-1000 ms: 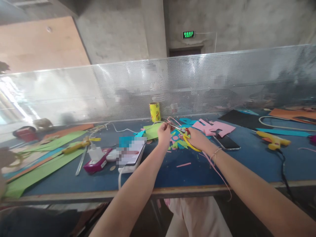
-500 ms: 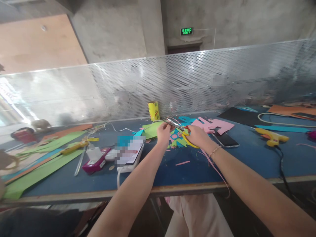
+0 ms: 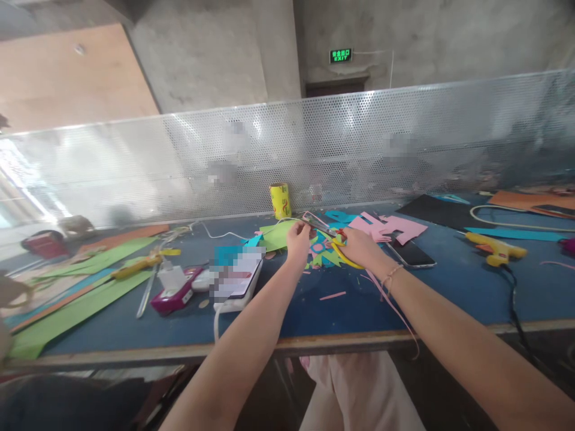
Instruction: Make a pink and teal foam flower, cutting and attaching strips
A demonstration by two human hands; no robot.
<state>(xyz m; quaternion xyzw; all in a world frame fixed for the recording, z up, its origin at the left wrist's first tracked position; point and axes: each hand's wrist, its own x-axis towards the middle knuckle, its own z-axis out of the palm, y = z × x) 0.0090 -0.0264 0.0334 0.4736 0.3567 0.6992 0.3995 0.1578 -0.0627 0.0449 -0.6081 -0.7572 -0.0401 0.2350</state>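
Note:
My right hand grips yellow-handled scissors, their blades pointing left towards my left hand. My left hand pinches a thin pink paper strip that loops up between the two hands. Another long pink strip trails down past my right wrist and over the table edge. Below the hands lies a heap of green, blue and pink paper offcuts on the blue table.
A yellow tape roll stands by the perforated metal screen. A phone on a power bank, a magenta device, a dark phone, pink sheets and yellow glue guns lie around. Green strips cover the left.
Both hands stayed close together over the offcuts. The pink strip loop between them has shifted slightly and the scissor blades have moved a little against it.

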